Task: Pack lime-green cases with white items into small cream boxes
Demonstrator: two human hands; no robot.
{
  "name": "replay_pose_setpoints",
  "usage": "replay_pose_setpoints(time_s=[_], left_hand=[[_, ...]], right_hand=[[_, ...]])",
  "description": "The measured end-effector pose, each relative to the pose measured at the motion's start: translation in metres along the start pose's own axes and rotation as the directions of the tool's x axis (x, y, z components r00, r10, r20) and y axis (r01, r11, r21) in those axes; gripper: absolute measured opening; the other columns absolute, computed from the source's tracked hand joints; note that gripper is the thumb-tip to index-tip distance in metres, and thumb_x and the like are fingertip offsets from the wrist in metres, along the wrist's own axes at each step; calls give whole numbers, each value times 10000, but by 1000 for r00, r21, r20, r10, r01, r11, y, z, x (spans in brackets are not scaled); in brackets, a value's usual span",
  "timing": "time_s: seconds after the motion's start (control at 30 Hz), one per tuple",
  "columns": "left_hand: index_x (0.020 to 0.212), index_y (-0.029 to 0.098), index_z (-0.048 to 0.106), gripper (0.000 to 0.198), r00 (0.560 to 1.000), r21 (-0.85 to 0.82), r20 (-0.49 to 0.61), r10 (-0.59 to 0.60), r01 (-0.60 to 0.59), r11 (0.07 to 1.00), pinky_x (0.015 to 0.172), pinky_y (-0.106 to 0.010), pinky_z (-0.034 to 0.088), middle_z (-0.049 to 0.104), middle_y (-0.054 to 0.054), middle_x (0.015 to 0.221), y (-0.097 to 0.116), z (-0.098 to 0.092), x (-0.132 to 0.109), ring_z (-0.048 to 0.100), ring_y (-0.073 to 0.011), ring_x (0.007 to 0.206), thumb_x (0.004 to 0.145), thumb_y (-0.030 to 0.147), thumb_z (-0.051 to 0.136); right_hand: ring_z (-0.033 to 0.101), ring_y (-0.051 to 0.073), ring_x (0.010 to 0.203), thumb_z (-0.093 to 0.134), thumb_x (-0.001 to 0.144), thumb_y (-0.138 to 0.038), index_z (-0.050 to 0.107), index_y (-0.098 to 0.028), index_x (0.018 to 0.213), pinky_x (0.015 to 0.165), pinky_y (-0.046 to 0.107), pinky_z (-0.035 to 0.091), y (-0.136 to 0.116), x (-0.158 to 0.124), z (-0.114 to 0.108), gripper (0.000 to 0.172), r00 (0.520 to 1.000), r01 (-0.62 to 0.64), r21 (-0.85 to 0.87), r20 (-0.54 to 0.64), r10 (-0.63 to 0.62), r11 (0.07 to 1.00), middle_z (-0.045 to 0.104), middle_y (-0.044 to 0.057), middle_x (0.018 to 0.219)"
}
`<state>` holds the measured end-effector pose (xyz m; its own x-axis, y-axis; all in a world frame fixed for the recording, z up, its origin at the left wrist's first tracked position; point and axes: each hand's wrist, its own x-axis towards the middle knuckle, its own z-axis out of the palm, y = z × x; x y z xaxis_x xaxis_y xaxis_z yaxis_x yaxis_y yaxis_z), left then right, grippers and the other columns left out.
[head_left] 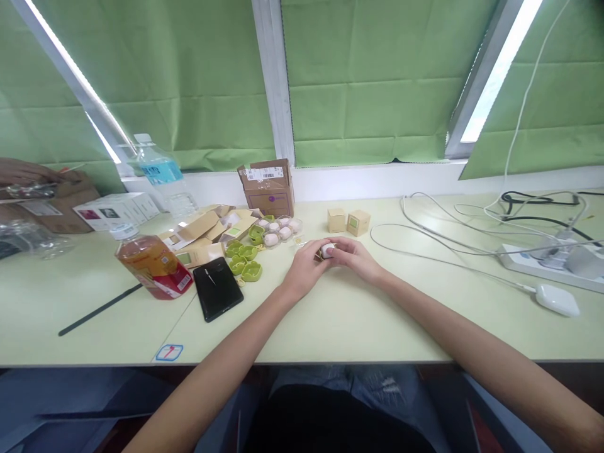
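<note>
Over the middle of the table, my left hand (306, 267) and my right hand (353, 257) meet with curled fingers. Between them is a small white rounded piece (326, 250), and both hands grip it. Fingers cover much of it, so its exact kind cannot be made out. Just left of my hands, a clear plastic tray holds several pale pinkish-white rounded pieces (285, 233). Beside that lie several green cup-like covers (251, 271). Two small cardboard boxes, a left one (336, 221) and a right one (358, 223), stand behind my hands.
Opened cartons (195, 228), a black phone (218, 288), a drink bottle (153, 264) and a water bottle (165, 176) occupy the left. A brown box (268, 189) stands behind. Cables, a power strip (523, 259) and a white charger (557, 300) lie right. Another person's hand (23, 173) shows far left.
</note>
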<state>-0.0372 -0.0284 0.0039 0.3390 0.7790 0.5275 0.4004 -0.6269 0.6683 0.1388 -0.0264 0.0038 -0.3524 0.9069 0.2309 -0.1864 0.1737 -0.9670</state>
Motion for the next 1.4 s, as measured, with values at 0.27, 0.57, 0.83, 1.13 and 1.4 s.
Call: replay_pose_setpoints(time_s=[0.27,0.57,0.83,1.13,1.4], left_hand=[[1080,164,689,378,987,-199,-19,-159,152,968,827,-342,581,750,-69,1041,-3,-3,3,707,-209,908,744,282,815],[1150,165,607,532,978,-298,65,-196,207,932,836,-326,571,721,-98,1138,-11,-1,2,704,-206,967,674,188,844],[1133,169,624,513,973,-246,98,-211,229,942,810,-314,551,730,-50,1025,-9,-1,2,687,-178,879,662,145,824],[1058,170,690,413,970,-178,68,-235,244,953,711,-293,524,708,-1,857,-5,-2,2,644,-155,743,665,190,816],[1107,169,647,467,981,-355,-97,-170,125,926,936,-374,553,709,-93,1143,10,-15,11,672,-222,1060,701,290,842]], right_hand=[[721,248,987,727,866,-462,647,-229,1305,880,408,586,1,0,-8,503,994,108,-324,38,-101,940,729,104,1196],[682,244,1018,728,864,-385,687,-269,1305,851,373,578,-11,-1,-15,458,961,275,-582,163,-222,765,718,82,1182],[663,205,791,609,939,-449,790,-179,945,730,318,520,-8,0,-10,325,972,186,-569,-14,-235,801,759,53,867],[705,231,889,818,743,-536,761,-186,983,812,344,568,-7,1,-14,428,995,94,-403,0,-102,910,765,68,975],[721,223,828,551,901,-717,735,-139,942,809,381,615,-4,6,-12,608,986,37,-118,-156,-56,992,752,132,917]])
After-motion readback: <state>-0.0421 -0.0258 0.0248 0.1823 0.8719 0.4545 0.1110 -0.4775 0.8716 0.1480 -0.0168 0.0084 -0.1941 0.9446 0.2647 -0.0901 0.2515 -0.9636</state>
